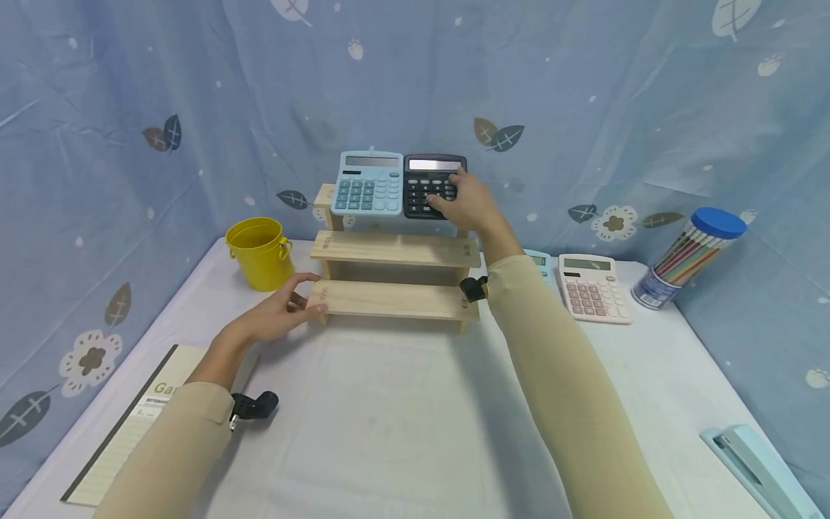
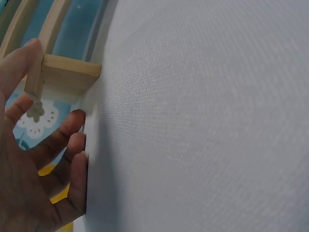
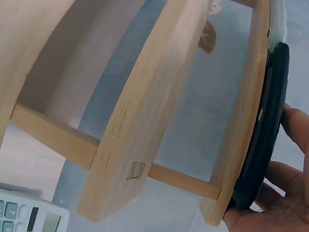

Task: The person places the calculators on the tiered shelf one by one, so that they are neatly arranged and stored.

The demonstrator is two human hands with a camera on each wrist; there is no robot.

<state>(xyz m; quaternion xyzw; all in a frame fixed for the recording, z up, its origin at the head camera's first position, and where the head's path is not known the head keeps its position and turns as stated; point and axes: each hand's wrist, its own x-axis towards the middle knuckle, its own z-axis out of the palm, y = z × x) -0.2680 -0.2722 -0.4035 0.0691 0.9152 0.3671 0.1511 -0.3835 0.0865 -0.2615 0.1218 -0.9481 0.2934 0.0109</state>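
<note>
Altogether, four calculators appear: a light-blue calculator (image 1: 368, 186) and a black calculator (image 1: 415, 189) atop the wooden rack (image 1: 395, 247), a second blue one (image 1: 541, 261) and a pink one (image 1: 590, 288) on the desk (image 1: 389, 404) near one canister (image 1: 656, 289) of pencils (image 1: 690, 256). Arms outstretched, the right hand's (image 1: 472, 205) fingers pinch the black calculator; the left hand's (image 1: 275, 313) pinch the rack's lowest board (image 1: 395, 299).

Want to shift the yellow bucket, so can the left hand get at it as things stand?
Probably yes: the yellow bucket stands beyond the left hand, with nothing visible between them, though that hand would first have to leave the three-tier wooden shelf.
</note>
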